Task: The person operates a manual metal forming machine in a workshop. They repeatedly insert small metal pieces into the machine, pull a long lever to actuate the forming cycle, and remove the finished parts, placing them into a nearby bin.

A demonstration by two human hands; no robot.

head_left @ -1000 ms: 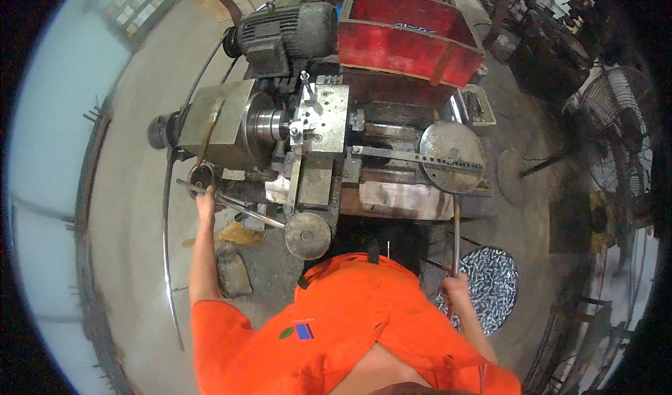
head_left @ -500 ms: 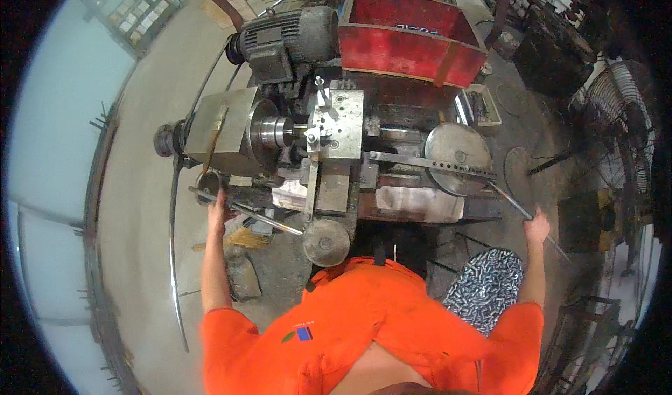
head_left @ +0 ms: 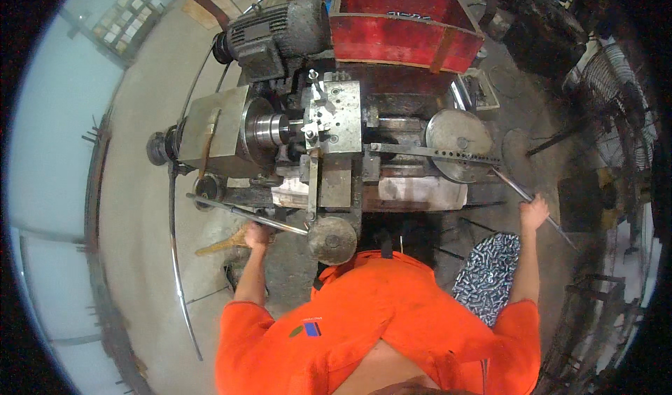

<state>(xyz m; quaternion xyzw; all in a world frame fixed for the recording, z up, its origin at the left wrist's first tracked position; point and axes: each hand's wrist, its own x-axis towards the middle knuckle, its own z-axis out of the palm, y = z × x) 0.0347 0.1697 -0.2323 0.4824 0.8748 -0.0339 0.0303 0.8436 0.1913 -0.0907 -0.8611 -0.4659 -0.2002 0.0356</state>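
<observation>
I stand at a grey metal lathe [head_left: 336, 115] with a chuck [head_left: 269, 129] on its left side. My left hand [head_left: 255, 235] is curled under a long steel lever rod [head_left: 224, 207] that slants across the machine's front, just left of a round metal knob [head_left: 331, 239]. My right hand [head_left: 533, 211] is stretched out to the right and closed on a thin slanted steel bar [head_left: 556, 228] that runs down from beside a round metal disc [head_left: 458, 143]. My orange shirt fills the lower middle.
A red metal box [head_left: 406, 24] and a dark motor [head_left: 280, 31] sit behind the lathe. A heap of small shiny metal pieces [head_left: 486, 276] lies on the floor by my right side. A wire-guarded fan [head_left: 623, 101] stands at far right. Bare concrete floor [head_left: 140, 255] lies to the left.
My left hand slid down and right along the lever rod from its far left end. My right hand rose from low near the metal heap out to the slanted bar.
</observation>
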